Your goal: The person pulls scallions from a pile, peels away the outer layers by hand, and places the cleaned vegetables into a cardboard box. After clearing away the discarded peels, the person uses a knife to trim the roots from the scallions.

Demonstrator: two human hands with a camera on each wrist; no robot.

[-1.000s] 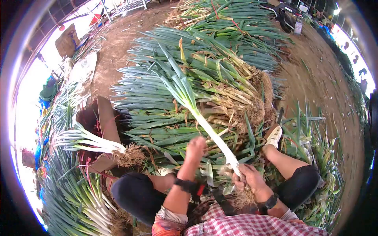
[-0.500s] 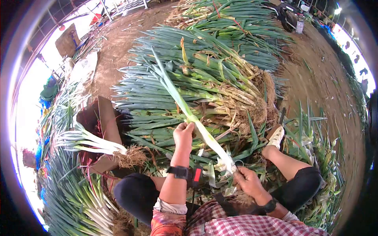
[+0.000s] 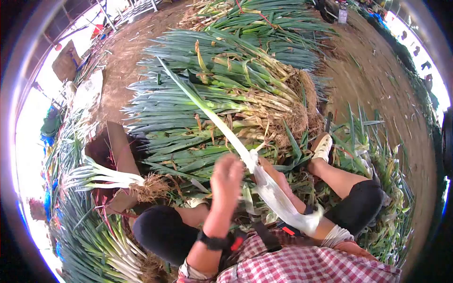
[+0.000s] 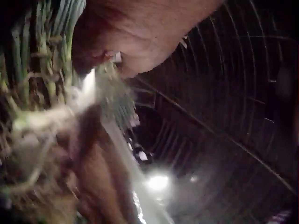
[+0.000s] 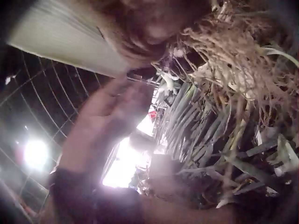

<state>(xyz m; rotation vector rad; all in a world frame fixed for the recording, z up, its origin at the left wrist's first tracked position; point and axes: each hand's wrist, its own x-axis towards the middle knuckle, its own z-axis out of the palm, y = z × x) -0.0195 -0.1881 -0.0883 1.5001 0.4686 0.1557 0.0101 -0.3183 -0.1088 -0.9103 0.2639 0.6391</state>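
Observation:
A long green onion [image 3: 222, 125] slants across the head view, its thin green top toward the pile. My right hand [image 3: 278, 181] grips the lower stalk, fingers mostly hidden behind it. From there a loose, pale outer layer [image 3: 285, 200] hangs down over my right forearm. My left hand [image 3: 226, 181], motion-blurred, stands raised just left of the stalk with its fingers loosely apart, holding nothing that shows. In the right wrist view the pale layer [image 5: 56, 37] spreads beside my right hand [image 5: 149, 23].
A big pile of untrimmed green onions [image 3: 188, 108] with brown roots lies in front. Cleaned ones [image 3: 111, 177] rest at the left on a cardboard box [image 3: 122, 148], with more bundled below [image 3: 113, 240]. Stripped leaves [image 3: 391, 207] heap up at the right beside a foot [image 3: 322, 148].
My right hand has gone from the root end up along the stalk. My left hand let go of the stalk's middle and moved lower. An outer layer now hangs loose over my right forearm.

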